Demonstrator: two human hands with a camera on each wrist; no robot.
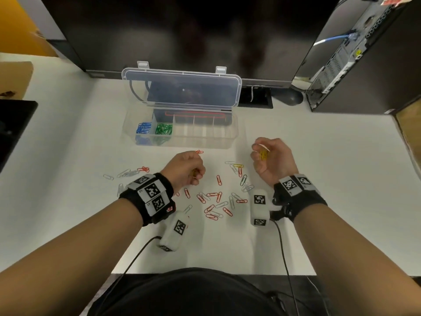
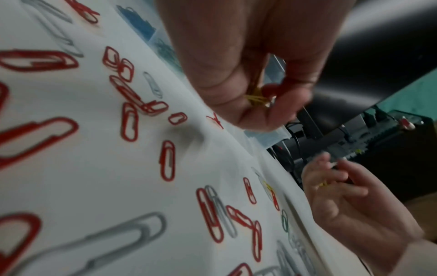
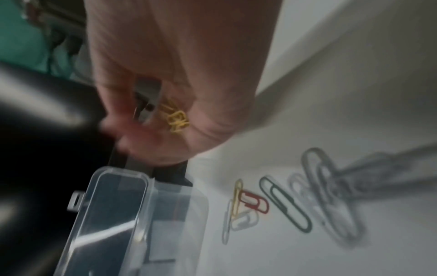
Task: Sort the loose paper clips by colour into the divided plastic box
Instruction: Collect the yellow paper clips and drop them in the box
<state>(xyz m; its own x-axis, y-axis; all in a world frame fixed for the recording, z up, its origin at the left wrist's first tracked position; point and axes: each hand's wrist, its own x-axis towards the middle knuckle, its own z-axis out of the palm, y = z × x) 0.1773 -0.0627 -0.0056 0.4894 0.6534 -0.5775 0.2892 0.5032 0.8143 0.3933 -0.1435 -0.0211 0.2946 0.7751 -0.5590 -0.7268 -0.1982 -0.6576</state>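
Yellow clips point(image 1: 263, 154) cupped in right hand point(image 1: 272, 159); left hand point(image 1: 185, 167) pinches more (light, slippery wire). Pinch each flat across its loops.

I could read no words, brands or numbers anywhere. The only signs were black-and-white square code markers: several on the left wristband point(image 1: 151, 194), several on the right wristband point(image 1: 293, 184), and more on the white camera pods point(image 1: 259, 207) hung below each wrist. A small red patch on the left band was too blurred to read.
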